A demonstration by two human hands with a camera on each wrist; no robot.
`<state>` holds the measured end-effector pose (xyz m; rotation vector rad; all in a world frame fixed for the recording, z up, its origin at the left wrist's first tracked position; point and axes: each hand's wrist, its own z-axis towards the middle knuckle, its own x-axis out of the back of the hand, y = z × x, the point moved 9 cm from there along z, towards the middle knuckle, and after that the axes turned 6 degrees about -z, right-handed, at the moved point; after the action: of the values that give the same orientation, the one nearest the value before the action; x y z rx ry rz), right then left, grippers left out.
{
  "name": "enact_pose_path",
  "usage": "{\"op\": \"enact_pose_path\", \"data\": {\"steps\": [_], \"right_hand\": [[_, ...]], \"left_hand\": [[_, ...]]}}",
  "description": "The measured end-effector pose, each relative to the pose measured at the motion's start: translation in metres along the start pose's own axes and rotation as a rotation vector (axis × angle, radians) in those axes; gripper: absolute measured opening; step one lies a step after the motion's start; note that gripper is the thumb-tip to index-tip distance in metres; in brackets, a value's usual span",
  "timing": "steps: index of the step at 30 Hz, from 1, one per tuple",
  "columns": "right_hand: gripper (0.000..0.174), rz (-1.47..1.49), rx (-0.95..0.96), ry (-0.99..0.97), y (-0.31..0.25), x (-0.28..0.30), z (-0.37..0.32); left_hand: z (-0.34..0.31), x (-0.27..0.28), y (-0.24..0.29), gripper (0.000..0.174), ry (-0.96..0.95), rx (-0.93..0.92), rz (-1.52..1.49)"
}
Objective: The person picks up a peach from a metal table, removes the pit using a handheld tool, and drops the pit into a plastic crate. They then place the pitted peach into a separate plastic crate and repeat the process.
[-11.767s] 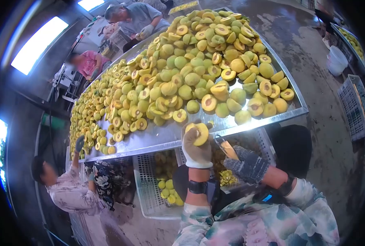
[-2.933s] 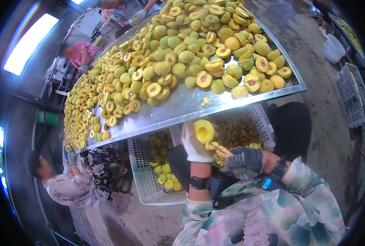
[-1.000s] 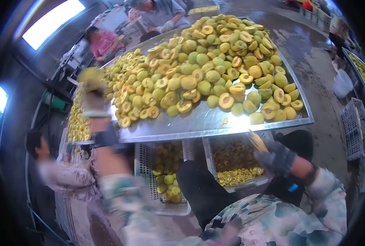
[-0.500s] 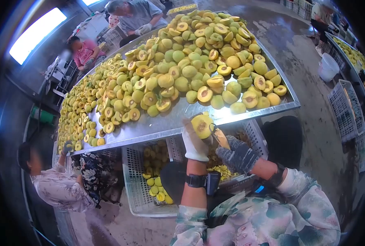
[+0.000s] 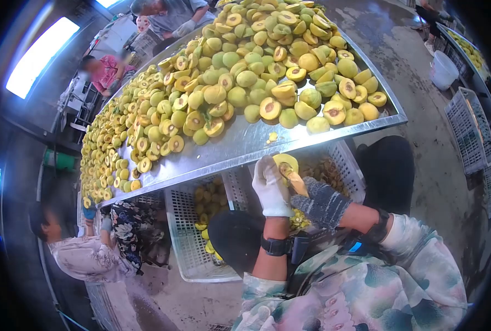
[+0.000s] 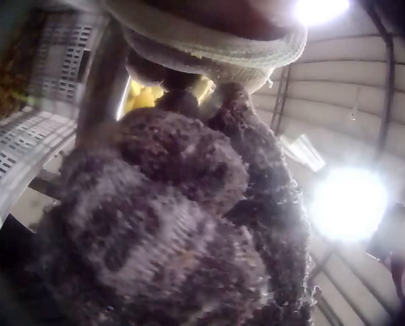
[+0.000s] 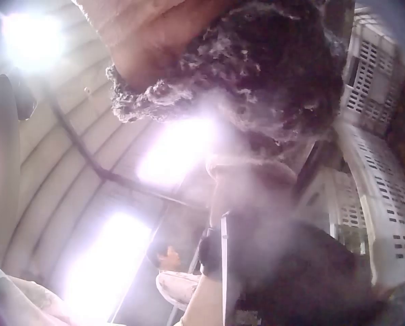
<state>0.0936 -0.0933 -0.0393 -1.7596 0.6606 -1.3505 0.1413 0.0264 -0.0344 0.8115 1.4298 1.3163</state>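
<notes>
My left hand (image 5: pixel 270 187), in a white glove, grips a yellow peach half (image 5: pixel 285 161) just off the table's front edge. My right hand (image 5: pixel 322 204), in a grey knitted glove, holds a wooden-handled pitting tool (image 5: pixel 296 183). The tool's far end meets the cut face of the peach half, at the stone. In the left wrist view the grey glove (image 6: pixel 168 217) fills the middle, below the white glove's cuff (image 6: pixel 209 58), and hides the fruit. The right wrist view has the grey glove (image 7: pixel 257 68) at the top; the tool is hidden there.
A metal table (image 5: pixel 240 149) bears a large heap of halved peaches (image 5: pixel 218 94). Below it stand a crate with fruit (image 5: pixel 182 243) and a crate with brown stones (image 5: pixel 351 165). A person (image 5: pixel 91 254) sits at left; others work behind. More crates (image 5: pixel 466 129) stand at right.
A second ago my left hand was stretched far left over the table. Half a second ago it was back with a peach half beside the tool. Now the tool's end is at its stone.
</notes>
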Motion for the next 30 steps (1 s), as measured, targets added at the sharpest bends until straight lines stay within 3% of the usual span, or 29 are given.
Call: {"op": "enact_pose_path", "data": {"steps": [3,5,6,7,8,9,10,11,12,15,18,20,21,23,25,27,29,30], "right_hand": [[0.027,-0.024,0.165,-0.058,-0.017,0.005,0.000],[0.026,0.307,-0.220,-0.260,-0.008,-0.001,-0.007],[0.026,0.312,-0.220,-0.260,-0.004,-0.003,-0.007],[0.025,0.184,-0.092,-0.185,-0.005,0.002,-0.005],[0.025,0.056,0.033,-0.108,-0.007,0.007,-0.005],[0.025,0.059,0.030,-0.106,-0.001,0.008,-0.005],[0.025,0.020,0.167,-0.085,-0.007,0.011,-0.005],[0.026,-0.018,0.304,-0.063,-0.016,0.013,-0.007],[0.026,-0.014,0.304,-0.064,-0.020,0.014,-0.008],[0.030,0.155,0.177,-0.061,-0.021,0.020,-0.007],[0.034,0.124,0.167,-0.106,-0.023,0.017,-0.008],[0.035,0.218,-0.057,-0.158,-0.015,0.014,-0.011],[0.035,0.220,-0.058,-0.158,-0.010,0.008,-0.012],[0.033,0.176,0.153,0.084,-0.014,0.015,-0.014],[0.034,0.225,0.098,0.063,-0.012,0.017,-0.010],[0.034,0.275,0.042,0.042,-0.005,0.018,-0.007],[0.035,-0.042,0.310,0.082,-0.021,0.023,-0.009],[0.035,-0.044,0.311,0.081,-0.024,0.026,-0.010]], "left_hand": [[-0.004,0.000,0.012,0.048,0.007,-0.089,0.217],[-0.006,0.001,0.010,0.047,0.018,-0.113,0.207],[-0.007,0.002,0.011,0.045,0.026,-0.137,0.195],[-0.007,0.003,0.010,0.045,0.024,-0.136,0.199],[-0.005,0.002,0.001,0.047,-0.030,-0.033,0.067],[-0.004,-0.002,-0.007,0.050,-0.084,0.071,-0.067],[-0.005,-0.005,0.004,0.050,-0.086,0.074,-0.064],[-0.010,-0.020,0.009,0.053,-0.191,0.214,-0.286],[-0.015,-0.033,0.012,0.057,-0.294,0.354,-0.508],[-0.018,-0.033,0.016,0.063,-0.429,0.421,-0.476],[-0.014,-0.031,0.003,0.060,-0.321,0.382,-0.475],[-0.015,-0.031,0.008,0.058,-0.291,0.308,-0.405],[-0.015,-0.029,0.016,0.057,-0.262,0.237,-0.336],[-0.021,-0.032,0.025,0.055,-0.294,0.216,-0.382],[-0.024,-0.033,0.030,0.053,-0.327,0.192,-0.432],[-0.031,-0.042,0.040,0.052,-0.502,0.156,-0.653],[-0.031,-0.041,0.039,0.057,-0.562,0.169,-0.671],[-0.030,-0.038,0.038,0.059,-0.501,0.166,-0.631]]}}
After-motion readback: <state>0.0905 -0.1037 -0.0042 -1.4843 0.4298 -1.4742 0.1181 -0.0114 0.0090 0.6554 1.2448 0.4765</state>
